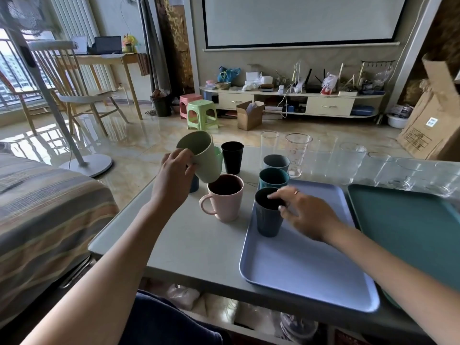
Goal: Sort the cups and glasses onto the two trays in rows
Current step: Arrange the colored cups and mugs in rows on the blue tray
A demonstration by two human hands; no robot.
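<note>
My left hand (174,174) holds a light green mug (202,158) tilted in the air above a pink mug (225,200) on the table. My right hand (302,210) grips the rim of a dark blue ribbed cup (267,217) standing at the near left of the lavender tray (306,265). A teal ribbed cup (273,179) and a grey-blue cup (276,163) stand behind it. A black cup (232,156) and a mint cup (219,155) stand further left. Several clear glasses (297,155) line the far edge. A teal tray (408,232) lies right of the lavender one.
The grey table (189,245) drops off at its left and near edges. A striped sofa (37,220) sits to the left. A small dark blue cup (194,184) is partly hidden behind my left hand. Bags lie under the table.
</note>
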